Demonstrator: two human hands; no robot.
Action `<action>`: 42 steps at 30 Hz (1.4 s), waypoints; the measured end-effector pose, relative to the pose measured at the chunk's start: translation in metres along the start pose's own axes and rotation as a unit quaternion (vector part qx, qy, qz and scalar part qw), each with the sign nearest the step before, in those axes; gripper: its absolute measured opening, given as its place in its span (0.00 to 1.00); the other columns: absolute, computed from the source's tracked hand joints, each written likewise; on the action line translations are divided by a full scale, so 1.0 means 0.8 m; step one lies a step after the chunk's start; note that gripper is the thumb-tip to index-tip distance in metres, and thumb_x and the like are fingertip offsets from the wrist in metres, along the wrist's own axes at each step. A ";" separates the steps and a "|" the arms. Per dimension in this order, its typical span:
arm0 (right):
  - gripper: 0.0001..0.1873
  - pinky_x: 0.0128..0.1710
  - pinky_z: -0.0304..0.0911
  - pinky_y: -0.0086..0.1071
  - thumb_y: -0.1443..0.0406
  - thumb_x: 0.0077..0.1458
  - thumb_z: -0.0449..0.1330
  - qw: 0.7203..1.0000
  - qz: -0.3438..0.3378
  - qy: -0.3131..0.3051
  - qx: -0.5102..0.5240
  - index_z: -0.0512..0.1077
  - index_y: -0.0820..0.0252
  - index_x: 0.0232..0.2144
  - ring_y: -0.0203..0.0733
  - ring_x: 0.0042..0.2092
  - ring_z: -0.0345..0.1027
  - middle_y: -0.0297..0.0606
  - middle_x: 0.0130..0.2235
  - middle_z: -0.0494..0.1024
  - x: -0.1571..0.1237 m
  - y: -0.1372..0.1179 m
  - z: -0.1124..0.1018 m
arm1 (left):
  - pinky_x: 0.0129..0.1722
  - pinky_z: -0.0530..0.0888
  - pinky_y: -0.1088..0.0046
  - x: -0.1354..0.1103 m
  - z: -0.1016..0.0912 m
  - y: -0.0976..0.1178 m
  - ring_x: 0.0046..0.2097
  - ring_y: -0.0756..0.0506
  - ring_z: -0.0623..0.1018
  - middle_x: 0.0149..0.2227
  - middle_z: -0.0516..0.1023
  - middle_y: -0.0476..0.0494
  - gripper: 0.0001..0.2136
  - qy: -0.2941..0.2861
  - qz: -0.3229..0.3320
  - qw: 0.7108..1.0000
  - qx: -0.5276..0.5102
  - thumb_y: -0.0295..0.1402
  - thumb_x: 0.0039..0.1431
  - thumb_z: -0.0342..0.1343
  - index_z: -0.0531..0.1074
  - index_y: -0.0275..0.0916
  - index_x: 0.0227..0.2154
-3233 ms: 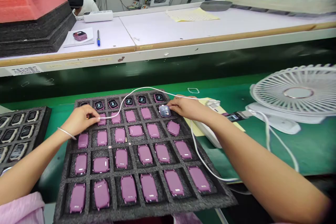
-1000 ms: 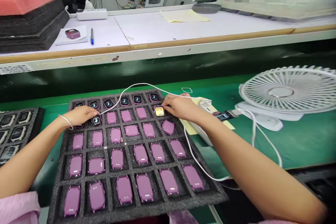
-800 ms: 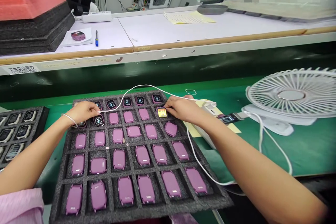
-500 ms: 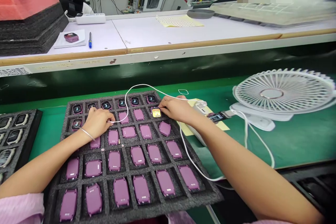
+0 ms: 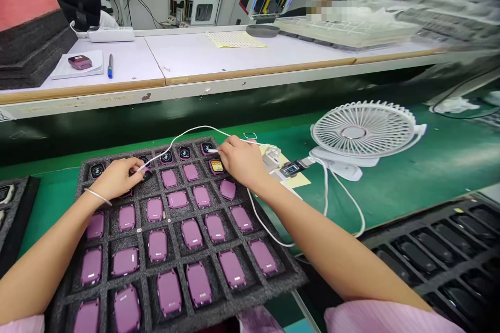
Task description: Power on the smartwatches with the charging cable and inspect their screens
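Observation:
A dark foam tray (image 5: 289, 276) holds rows of purple smartwatches (image 5: 191, 233), most lying back side up; those along the far row show dark screens. Over the tray's far left part, my left hand (image 5: 117, 179) pinches a white cable (image 5: 172, 141). At its fingertips is a small dark-faced watch (image 5: 147, 175), partly covered; whether the fingers hold it I cannot tell. My right hand (image 5: 242, 162) is closed on a white cable end (image 5: 213, 151), its tip beside the far right watch (image 5: 206, 148). Just below, a watch with a lit yellow screen (image 5: 216, 167) sits in its cell.
Right of the tray are a small display plug (image 5: 292, 168), a yellow paper (image 5: 300, 179) and a white fan (image 5: 365, 130). Further trays stand left (image 5: 23, 223) and right (image 5: 425, 255). A raised white shelf (image 5: 183, 57) runs behind, with a pen (image 5: 110, 66) and foam stack (image 5: 35, 52).
The view has swung right. My right hand has left the lit watch and now holds the white cable end near the far right watch. My left hand still pinches the cable.

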State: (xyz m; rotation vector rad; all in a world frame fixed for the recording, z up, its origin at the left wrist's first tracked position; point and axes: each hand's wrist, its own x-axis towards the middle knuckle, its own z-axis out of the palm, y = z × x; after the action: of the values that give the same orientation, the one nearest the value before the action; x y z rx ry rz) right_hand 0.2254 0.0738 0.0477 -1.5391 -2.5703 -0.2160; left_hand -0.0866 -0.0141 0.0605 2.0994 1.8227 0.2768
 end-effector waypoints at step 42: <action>0.14 0.46 0.51 0.40 0.69 0.62 0.52 0.976 -0.068 -0.042 0.201 0.77 0.59 0.42 0.48 0.47 0.68 0.45 0.45 0.75 0.004 -0.034 0.051 | 0.60 0.59 0.60 0.000 0.024 -0.025 0.56 0.40 0.74 0.55 0.79 0.48 0.25 -0.054 0.038 0.997 -0.036 0.41 0.67 0.35 0.78 0.46 0.50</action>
State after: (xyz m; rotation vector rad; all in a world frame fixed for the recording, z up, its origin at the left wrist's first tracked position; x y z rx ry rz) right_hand 0.1981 0.0714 0.0069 -1.2516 -2.5736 0.3456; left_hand -0.0981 -0.0145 0.0350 2.0953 1.6488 0.2384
